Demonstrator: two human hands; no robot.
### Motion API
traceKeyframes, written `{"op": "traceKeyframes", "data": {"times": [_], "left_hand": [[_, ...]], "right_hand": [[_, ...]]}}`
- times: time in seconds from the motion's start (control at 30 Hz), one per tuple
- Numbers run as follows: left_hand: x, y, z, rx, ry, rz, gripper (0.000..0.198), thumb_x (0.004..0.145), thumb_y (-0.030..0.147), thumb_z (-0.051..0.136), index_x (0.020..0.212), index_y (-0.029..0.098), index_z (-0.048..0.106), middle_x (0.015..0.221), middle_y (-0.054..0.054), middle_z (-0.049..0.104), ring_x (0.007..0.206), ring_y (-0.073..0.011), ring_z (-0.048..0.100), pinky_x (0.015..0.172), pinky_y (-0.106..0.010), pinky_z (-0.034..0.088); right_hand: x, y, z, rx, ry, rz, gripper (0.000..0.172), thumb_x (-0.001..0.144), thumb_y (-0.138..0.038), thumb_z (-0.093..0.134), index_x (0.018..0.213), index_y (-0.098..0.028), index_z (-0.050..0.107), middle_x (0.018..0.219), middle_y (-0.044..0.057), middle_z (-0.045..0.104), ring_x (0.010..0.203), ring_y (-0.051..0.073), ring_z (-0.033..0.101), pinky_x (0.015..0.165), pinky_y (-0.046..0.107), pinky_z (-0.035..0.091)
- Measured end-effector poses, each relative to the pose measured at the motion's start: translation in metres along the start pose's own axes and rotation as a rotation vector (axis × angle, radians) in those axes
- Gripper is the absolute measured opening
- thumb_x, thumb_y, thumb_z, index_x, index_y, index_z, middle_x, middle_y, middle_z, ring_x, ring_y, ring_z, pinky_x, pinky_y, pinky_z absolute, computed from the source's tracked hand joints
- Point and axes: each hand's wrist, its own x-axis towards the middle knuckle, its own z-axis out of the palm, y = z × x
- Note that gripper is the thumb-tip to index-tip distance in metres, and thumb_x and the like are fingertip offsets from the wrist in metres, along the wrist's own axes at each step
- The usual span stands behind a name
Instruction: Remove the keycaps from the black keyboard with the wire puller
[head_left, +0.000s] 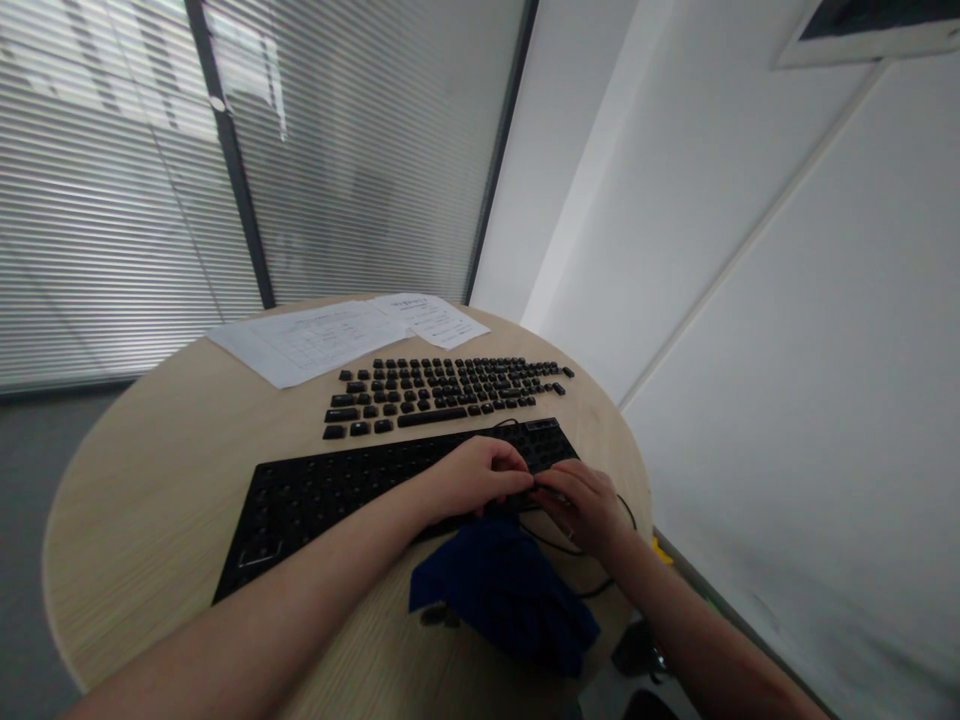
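Observation:
A black keyboard base (330,490) lies across the table with its keycaps off over much of its left part. Over its right part, my left hand (484,475) and my right hand (585,500) meet at the fingertips, both pinched around something small and dark that I cannot make out. Behind the base, loose black keycaps (431,418) are laid out in rows like a keyboard. A dark blue cloth (502,590) sits crumpled in front of my hands, with a dark object partly under its left edge.
Printed paper sheets (322,340) lie at the back of the round wooden table (142,470). A black cable (600,590) loops near my right wrist. A white wall stands at the right, and glass with blinds at the back left.

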Motion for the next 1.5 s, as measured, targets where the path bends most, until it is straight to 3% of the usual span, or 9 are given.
{"op": "traceKeyframes", "data": {"times": [0.1, 0.23, 0.3, 0.4, 0.47, 0.67, 0.97, 1.5], "left_hand": [[-0.002, -0.001, -0.007, 0.136, 0.091, 0.081, 0.033, 0.09, 0.04, 0.058, 0.109, 0.017, 0.074, 0.074, 0.0, 0.066, 0.06, -0.0146, 0.059, 0.052, -0.024, 0.044], [-0.004, -0.003, -0.019, 0.591, 0.247, 0.186, 0.028, 0.09, 0.033, 0.06, 0.105, 0.019, 0.08, 0.084, -0.005, 0.075, 0.078, -0.02, 0.067, 0.071, -0.03, 0.049], [-0.005, -0.006, -0.022, 0.729, 0.246, 0.191, 0.027, 0.09, 0.032, 0.06, 0.103, 0.02, 0.08, 0.088, -0.007, 0.077, 0.082, -0.0219, 0.068, 0.075, -0.032, 0.05], [-0.004, -0.01, -0.022, 0.783, 0.199, 0.203, 0.027, 0.092, 0.032, 0.059, 0.104, 0.021, 0.081, 0.095, -0.008, 0.077, 0.086, -0.0234, 0.07, 0.079, -0.033, 0.052], [-0.004, -0.012, -0.021, 0.787, 0.174, 0.209, 0.027, 0.092, 0.031, 0.06, 0.106, 0.021, 0.08, 0.099, -0.009, 0.077, 0.09, -0.0246, 0.07, 0.082, -0.035, 0.053], [-0.003, -0.015, -0.024, 0.791, 0.128, 0.212, 0.025, 0.093, 0.029, 0.06, 0.108, 0.021, 0.079, 0.105, -0.009, 0.077, 0.094, -0.026, 0.071, 0.085, -0.037, 0.054], [-0.004, -0.019, -0.024, 0.777, 0.088, 0.2, 0.024, 0.094, 0.027, 0.06, 0.108, 0.022, 0.079, 0.106, -0.007, 0.077, 0.096, -0.0248, 0.071, 0.089, -0.037, 0.054], [-0.004, -0.017, -0.024, 0.809, 0.065, 0.187, 0.023, 0.095, 0.027, 0.062, 0.108, 0.023, 0.08, 0.105, -0.005, 0.077, 0.095, -0.0234, 0.071, 0.088, -0.035, 0.053]], "right_hand": [[0.006, 0.02, -0.016, 0.029, -0.073, 0.091, 0.012, 0.099, -0.028, 0.067, 0.108, -0.027, 0.075, 0.089, 0.005, 0.077, 0.077, 0.02, 0.073, 0.066, 0.031, 0.059], [0.028, 0.09, -0.028, -0.021, -0.196, 0.363, 0.018, 0.093, -0.036, 0.072, 0.106, -0.024, 0.077, 0.093, 0.007, 0.078, 0.077, 0.022, 0.07, 0.072, 0.034, 0.058], [0.041, 0.131, -0.022, -0.065, -0.3, 0.562, 0.019, 0.089, -0.034, 0.074, 0.103, -0.022, 0.078, 0.092, 0.006, 0.079, 0.074, 0.02, 0.069, 0.074, 0.034, 0.057], [0.054, 0.176, -0.001, -0.076, -0.367, 0.642, 0.012, 0.082, -0.026, 0.078, 0.091, -0.018, 0.08, 0.082, 0.006, 0.079, 0.069, 0.02, 0.068, 0.068, 0.031, 0.053], [0.056, 0.189, 0.015, -0.074, -0.378, 0.672, 0.012, 0.083, -0.025, 0.077, 0.091, -0.016, 0.081, 0.083, 0.008, 0.08, 0.07, 0.02, 0.069, 0.067, 0.03, 0.053], [0.04, 0.189, 0.039, -0.073, -0.402, 0.674, 0.021, 0.09, -0.027, 0.073, 0.105, -0.016, 0.082, 0.096, 0.01, 0.082, 0.083, 0.023, 0.073, 0.077, 0.033, 0.055], [0.034, 0.194, 0.046, -0.117, -0.447, 0.619, 0.024, 0.095, -0.027, 0.068, 0.114, -0.019, 0.082, 0.103, 0.011, 0.081, 0.096, 0.027, 0.074, 0.087, 0.037, 0.054], [0.029, 0.197, 0.056, -0.177, -0.42, 0.562, 0.026, 0.096, -0.027, 0.068, 0.116, -0.021, 0.082, 0.103, 0.01, 0.08, 0.095, 0.026, 0.073, 0.087, 0.035, 0.054]]}}
